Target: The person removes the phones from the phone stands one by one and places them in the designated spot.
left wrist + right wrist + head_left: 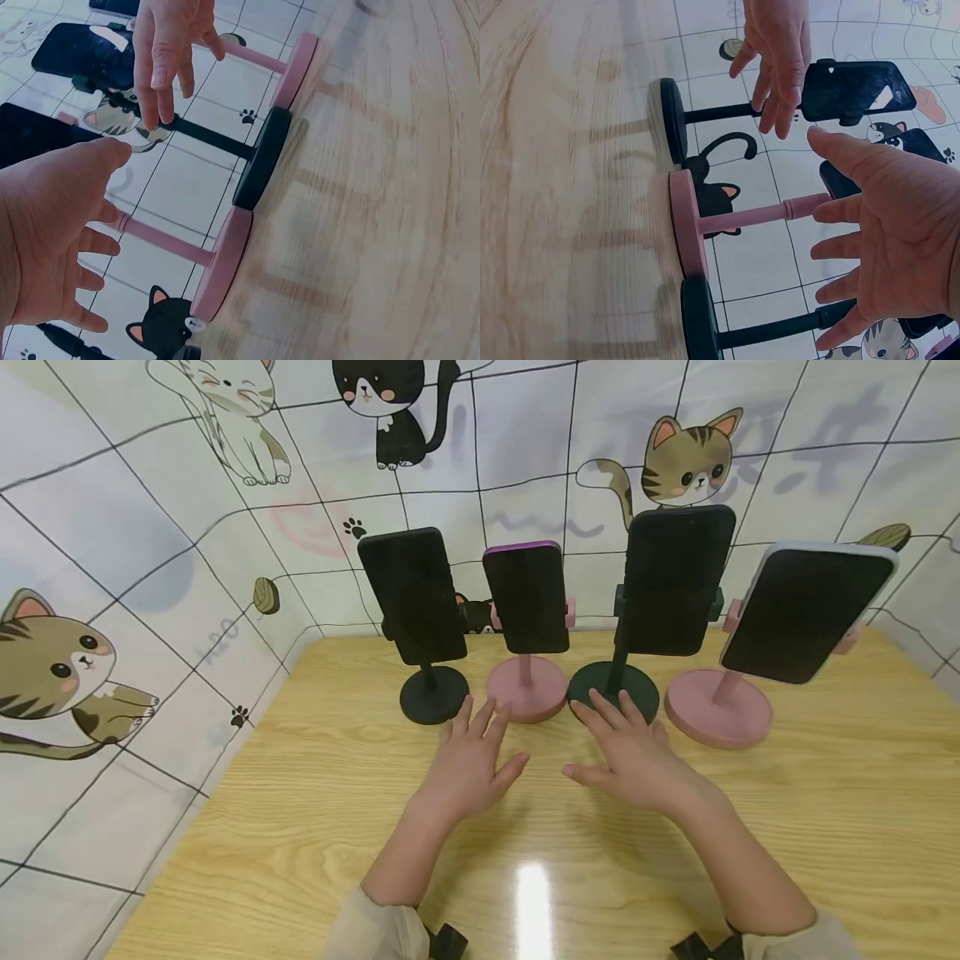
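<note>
Hands hover over the tabletop [315, 827] with fingers spread, each grip released: left hand [471, 764] near the pink stand [527, 687], right hand [633, 758] near the dark stand [613, 691].

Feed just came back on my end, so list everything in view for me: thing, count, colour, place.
black stands: 2, black, first and third from the left in the row, each holding a phone
pink stands: 2, pink, second and fourth, each holding a phone
phones: 4, dark screens, upright on the stands
table: 1, light wood, under everything
cat-print backdrop: 1, white, behind and to the left
left hand: fingers spread, near the stand bases
right hand: fingers spread, beside it
</note>
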### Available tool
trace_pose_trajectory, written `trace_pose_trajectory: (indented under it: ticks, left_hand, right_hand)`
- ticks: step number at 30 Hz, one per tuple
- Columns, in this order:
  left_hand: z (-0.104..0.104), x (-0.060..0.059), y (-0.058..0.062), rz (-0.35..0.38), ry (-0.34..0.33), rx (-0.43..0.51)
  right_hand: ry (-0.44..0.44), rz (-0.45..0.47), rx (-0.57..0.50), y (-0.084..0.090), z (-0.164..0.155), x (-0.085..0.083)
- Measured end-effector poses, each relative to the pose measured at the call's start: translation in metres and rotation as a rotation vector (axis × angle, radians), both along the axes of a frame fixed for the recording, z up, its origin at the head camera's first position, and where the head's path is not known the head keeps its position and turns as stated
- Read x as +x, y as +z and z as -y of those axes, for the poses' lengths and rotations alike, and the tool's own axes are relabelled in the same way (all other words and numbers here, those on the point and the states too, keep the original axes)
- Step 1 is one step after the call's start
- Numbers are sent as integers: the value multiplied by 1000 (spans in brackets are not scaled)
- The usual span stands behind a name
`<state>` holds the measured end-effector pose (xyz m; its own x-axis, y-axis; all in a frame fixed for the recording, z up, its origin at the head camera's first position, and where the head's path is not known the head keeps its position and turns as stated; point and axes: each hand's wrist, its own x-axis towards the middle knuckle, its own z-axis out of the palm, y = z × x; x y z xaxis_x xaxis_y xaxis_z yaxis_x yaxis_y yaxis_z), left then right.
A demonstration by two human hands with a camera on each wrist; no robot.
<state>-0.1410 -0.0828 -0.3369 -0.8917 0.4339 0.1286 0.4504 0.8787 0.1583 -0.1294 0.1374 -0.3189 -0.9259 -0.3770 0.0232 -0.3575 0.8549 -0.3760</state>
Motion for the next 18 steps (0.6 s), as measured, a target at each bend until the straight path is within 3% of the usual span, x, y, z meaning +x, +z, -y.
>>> trace_pose_trajectory:
  ticks: [18]
  left_hand:
    - [21, 3, 0, 29, 54, 92]
  right_hand:
    - [83, 48, -49, -4, 19, 1]
